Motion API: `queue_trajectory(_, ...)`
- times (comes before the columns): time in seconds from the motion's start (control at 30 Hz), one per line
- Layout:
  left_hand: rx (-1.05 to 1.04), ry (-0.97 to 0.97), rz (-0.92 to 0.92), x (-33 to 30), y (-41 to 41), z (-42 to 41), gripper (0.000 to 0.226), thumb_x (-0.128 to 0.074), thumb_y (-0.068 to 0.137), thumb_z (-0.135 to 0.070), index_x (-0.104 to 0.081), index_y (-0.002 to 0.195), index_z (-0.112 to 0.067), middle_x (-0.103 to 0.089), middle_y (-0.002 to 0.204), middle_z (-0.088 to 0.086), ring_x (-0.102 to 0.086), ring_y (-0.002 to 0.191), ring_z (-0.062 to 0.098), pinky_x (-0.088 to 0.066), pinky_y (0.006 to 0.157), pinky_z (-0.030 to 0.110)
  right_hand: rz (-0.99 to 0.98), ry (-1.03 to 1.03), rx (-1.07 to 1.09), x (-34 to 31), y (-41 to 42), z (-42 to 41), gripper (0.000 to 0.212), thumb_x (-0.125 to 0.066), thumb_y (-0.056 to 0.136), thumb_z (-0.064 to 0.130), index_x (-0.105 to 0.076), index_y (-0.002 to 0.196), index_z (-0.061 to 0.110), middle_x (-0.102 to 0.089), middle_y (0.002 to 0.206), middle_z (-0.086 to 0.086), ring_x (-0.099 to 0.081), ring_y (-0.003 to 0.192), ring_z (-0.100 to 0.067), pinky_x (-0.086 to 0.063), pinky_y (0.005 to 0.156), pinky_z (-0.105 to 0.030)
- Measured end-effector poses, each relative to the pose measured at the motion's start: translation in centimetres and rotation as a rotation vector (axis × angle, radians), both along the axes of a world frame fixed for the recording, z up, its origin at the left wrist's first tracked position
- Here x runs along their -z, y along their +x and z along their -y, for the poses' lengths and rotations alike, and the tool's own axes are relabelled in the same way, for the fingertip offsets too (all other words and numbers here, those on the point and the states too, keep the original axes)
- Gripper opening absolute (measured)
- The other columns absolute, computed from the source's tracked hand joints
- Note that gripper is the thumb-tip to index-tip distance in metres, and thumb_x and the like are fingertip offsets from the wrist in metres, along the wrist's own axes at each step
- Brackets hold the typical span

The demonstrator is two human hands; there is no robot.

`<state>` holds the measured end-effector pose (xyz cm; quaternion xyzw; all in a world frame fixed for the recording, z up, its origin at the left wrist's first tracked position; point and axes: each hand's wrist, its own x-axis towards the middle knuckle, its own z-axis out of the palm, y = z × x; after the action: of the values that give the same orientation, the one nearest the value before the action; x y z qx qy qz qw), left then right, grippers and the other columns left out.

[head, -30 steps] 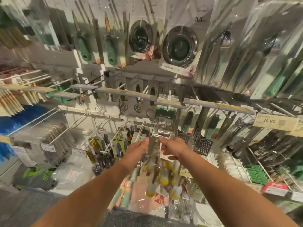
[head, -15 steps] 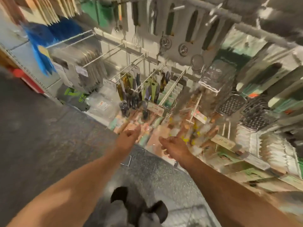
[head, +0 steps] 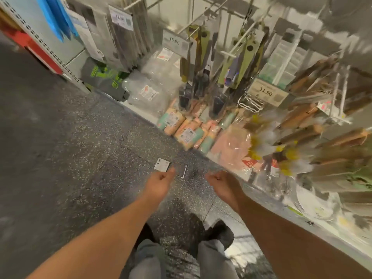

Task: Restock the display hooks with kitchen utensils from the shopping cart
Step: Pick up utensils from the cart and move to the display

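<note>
You are holding your left hand [head: 161, 183] and right hand [head: 223, 183], fingers loosely curled and grasping nothing, over the speckled floor [head: 70, 148], while packaged utensils [head: 302, 121] are hanging on display hooks [head: 239, 43] beside you.

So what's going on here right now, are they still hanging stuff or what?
Nobody is hanging anything at this moment. The person looks down at the speckled floor beside the display, both arms stretched out. The left hand and right hand hold nothing, fingers loosely curled. Just beyond the left hand, a small white tag and a clear packet lie on the floor. Packaged utensils hang on the hooks above. No shopping cart is in view.
</note>
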<state>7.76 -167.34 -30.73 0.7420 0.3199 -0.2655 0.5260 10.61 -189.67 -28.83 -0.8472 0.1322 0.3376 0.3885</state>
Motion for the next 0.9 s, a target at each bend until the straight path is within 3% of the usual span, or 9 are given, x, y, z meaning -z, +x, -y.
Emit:
queue_trajectory(0.17,-0.008,0.041,-0.056,8.2,0.9,-3.4,0.042,-0.051,0.103,-0.055,-0.058,0.088,-0.016,-0.059,0.086,0.0,-0.053,0.076,0.017,-0.038,0.067,0.036,0.007,0.034,0.008,6.6,0.8,-4.3,0.053,-0.058,0.104,0.04,-0.04,0.058,0.02,-0.037,0.044,0.013,-0.035,0.044,-0.008,-0.03,0.055,-0.029)
queue_trajectory(0.23,-0.047,0.053,-0.076,12.1,1.8,-4.0,0.043,-0.052,0.103,-0.055,-0.063,0.097,-0.014,-0.065,0.095,0.003,-0.059,0.087,0.02,-0.043,0.077,0.035,0.022,0.035,0.01,10.4,1.6,-5.6,0.043,-0.061,0.103,0.038,-0.044,0.067,0.022,-0.043,0.056,0.01,-0.041,0.052,-0.01,-0.032,0.054,-0.028)
queue_trajectory(0.33,-0.059,0.073,-0.088,18.4,3.0,-4.3,0.043,-0.053,0.105,-0.05,-0.061,0.086,-0.012,-0.06,0.081,0.002,-0.054,0.077,0.02,-0.038,0.071,0.035,0.012,0.028,0.041,17.5,2.7,-6.5,0.029,-0.065,0.099,0.043,-0.046,0.085,0.026,-0.051,0.075,0.006,-0.05,0.065,-0.012,-0.036,0.058,-0.025)
queue_trajectory(0.47,-0.163,0.013,-0.096,28.5,4.6,-4.6,0.041,-0.059,0.102,-0.049,-0.06,0.074,-0.019,-0.062,0.082,0.006,-0.057,0.083,0.026,-0.043,0.076,0.037,0.046,-0.023,0.02,27.8,4.1,-6.9,0.035,-0.064,0.096,0.053,-0.043,0.079,0.031,-0.048,0.073,0.012,-0.044,0.062,-0.005,-0.033,0.055,-0.024)
queue_trajectory(0.6,-0.216,-0.077,-0.152,37.5,5.2,-4.2,0.024,-0.06,0.103,-0.04,-0.061,0.084,-0.025,-0.062,0.095,0.005,-0.057,0.09,0.025,-0.045,0.085,0.038,0.009,-0.089,0.031,36.1,5.6,-7.2,0.038,-0.062,0.097,0.055,-0.061,0.113,0.021,-0.063,0.097,0.003,-0.057,0.081,-0.015,-0.039,0.063,-0.027)
queue_trajectory(0.7,-0.274,-0.097,-0.197,43.9,5.0,-3.2,0.021,-0.063,0.1,-0.04,-0.062,0.093,-0.02,-0.065,0.097,0.008,-0.059,0.086,0.025,-0.044,0.082,0.038,0.039,-0.103,0.018,42.3,6.2,-7.3,0.048,-0.062,0.097,0.053,-0.063,0.121,0.012,-0.067,0.109,-0.005,-0.059,0.093,-0.021,-0.039,0.072,-0.029)
queue_trajectory(0.77,-0.301,-0.102,-0.221,47.9,5.1,-2.6,0.022,-0.065,0.097,-0.039,-0.062,0.097,-0.018,-0.07,0.11,0.014,-0.066,0.099,0.031,-0.05,0.087,0.039,0.045,-0.118,0.016,45.7,6.7,-7.6,0.051,-0.062,0.098,0.054,-0.063,0.124,0.011,-0.069,0.115,-0.008,-0.062,0.103,-0.027,-0.043,0.08,-0.031)
queue_trajectory(0.83,-0.364,-0.141,-0.229,50.8,5.6,-1.8,0.036,-0.067,0.097,-0.039,-0.062,0.119,-0.011,-0.069,0.121,0.015,-0.066,0.109,0.033,-0.054,0.099,0.044,0.051,-0.13,0.001,48.7,7.1,-8.3,0.047,-0.059,0.099,0.052,-0.063,0.123,0.012,-0.068,0.117,-0.01,-0.063,0.11,-0.03,-0.047,0.089,-0.035)
queue_trajectory(0.9,-0.431,-0.21,-0.279,52.9,6.1,-1.1,0.058,-0.064,0.099,-0.043,-0.05,0.143,-0.008,-0.064,0.131,0.016,-0.064,0.116,0.034,-0.054,0.098,0.043,0.044,-0.091,0.0,51.2,7.3,-8.9,0.042,-0.055,0.102,0.05,-0.059,0.122,0.013,-0.067,0.117,-0.01,-0.063,0.11,-0.03,-0.049,0.092,-0.037)
